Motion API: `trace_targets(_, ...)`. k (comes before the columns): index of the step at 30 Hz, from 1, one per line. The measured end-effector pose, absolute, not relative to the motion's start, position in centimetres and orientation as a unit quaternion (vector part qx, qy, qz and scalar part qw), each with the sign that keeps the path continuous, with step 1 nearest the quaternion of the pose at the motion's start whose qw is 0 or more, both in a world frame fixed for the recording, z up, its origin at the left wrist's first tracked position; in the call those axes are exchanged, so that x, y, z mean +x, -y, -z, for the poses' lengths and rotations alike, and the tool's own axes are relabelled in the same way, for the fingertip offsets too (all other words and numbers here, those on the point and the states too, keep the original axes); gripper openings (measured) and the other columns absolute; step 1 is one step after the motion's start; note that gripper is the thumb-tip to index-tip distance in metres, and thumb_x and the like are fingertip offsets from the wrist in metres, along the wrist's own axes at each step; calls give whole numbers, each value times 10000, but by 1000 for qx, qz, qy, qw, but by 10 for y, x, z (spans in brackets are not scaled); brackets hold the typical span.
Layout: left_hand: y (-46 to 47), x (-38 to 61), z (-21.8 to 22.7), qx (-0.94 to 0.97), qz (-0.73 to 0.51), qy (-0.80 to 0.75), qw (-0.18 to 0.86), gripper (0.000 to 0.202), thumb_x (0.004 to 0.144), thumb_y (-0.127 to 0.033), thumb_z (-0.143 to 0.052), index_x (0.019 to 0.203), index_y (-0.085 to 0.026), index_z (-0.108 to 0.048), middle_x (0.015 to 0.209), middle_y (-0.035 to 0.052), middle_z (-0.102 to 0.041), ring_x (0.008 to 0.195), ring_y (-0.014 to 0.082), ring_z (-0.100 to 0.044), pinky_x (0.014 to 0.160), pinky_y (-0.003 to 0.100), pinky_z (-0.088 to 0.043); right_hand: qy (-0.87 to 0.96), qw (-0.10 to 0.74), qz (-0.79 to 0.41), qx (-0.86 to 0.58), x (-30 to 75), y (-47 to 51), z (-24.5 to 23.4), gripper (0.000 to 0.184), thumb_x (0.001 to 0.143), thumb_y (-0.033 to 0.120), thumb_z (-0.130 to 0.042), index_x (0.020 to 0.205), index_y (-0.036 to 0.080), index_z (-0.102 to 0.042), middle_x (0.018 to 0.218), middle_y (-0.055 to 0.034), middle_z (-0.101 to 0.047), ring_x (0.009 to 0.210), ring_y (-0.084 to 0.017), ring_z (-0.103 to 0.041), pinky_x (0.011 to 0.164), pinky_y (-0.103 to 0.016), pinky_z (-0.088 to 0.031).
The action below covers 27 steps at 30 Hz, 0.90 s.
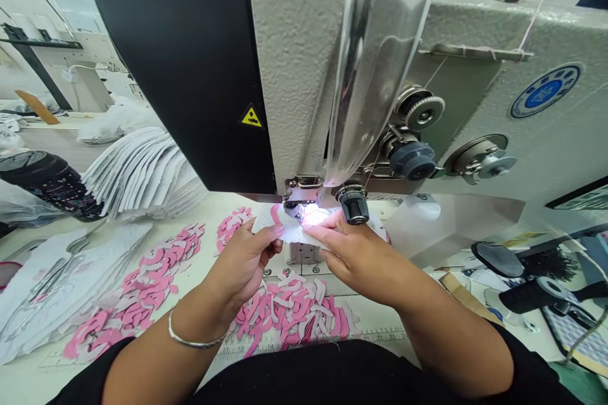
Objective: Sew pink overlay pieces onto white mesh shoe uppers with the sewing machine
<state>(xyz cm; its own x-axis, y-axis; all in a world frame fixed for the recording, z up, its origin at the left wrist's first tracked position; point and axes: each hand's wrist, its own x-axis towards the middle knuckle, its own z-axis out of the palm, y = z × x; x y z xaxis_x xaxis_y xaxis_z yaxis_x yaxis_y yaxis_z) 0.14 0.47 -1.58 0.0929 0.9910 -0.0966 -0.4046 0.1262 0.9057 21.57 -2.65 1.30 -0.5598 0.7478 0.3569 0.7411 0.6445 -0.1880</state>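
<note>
A white textured fabric piece (291,228) with a pink patch lies under the lit needle area of a sewing machine (297,69). At its left edge, my left hand (249,252) pinches the fabric between thumb and fingers. My right hand (354,253) rests on the fabric's right side close to the needle, its index finger stretched forward and the other fingers partly curled. Bright light washes out the spot by the presser foot. Just below the hands, a heap of pink and white curved fabric strips (294,310) covers the table.
More pink strips (147,285) form a long pile at left. Behind them stands a fanned stack of white fabric pieces (147,174), beside a dark patterned cylinder (50,180). Tweezers lie on white fabric (61,278). At right are a black thread spool (532,300) and a brush (548,262).
</note>
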Motion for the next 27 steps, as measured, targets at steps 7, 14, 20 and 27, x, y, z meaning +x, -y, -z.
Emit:
trace_targets(7,-12,-1,18,360,-540,-400,647,191,707,-195,-811,755,-150,-632,677,-22,-570,602,80,-499,592,202,-456,841,371,49,-391,204,19,30,524,827,57,-521,1327,194,-598,1084,-116,-528,1069,-264,-536,935,-475,-519)
trace_targets(14,-19,-2,16,366,-530,-402,651,215,705,-227,-826,742,-148,-630,664,-23,-559,594,79,-488,590,206,-439,820,409,100,-387,198,20,37,489,823,63,-536,1295,162,-618,1075,-120,-538,1044,-261,-543,932,-452,-523)
trace_targets(20,-21,-1,17,373,-537,-382,653,237,735,-280,-815,700,-165,-611,637,-32,-543,594,90,-493,591,226,-431,803,422,127,-402,187,21,42,477,860,114,-547,1333,166,-579,1090,-115,-561,1024,-256,-540,936,-447,-508)
trace_targets(27,-27,3,21,369,-538,-391,649,235,730,-269,-810,651,-178,-608,616,-29,-576,580,98,-508,587,238,-425,787,442,141,-408,177,28,45,473,861,108,-576,1329,171,-569,1132,-114,-586,1065,-244,-543,957,-424,-498)
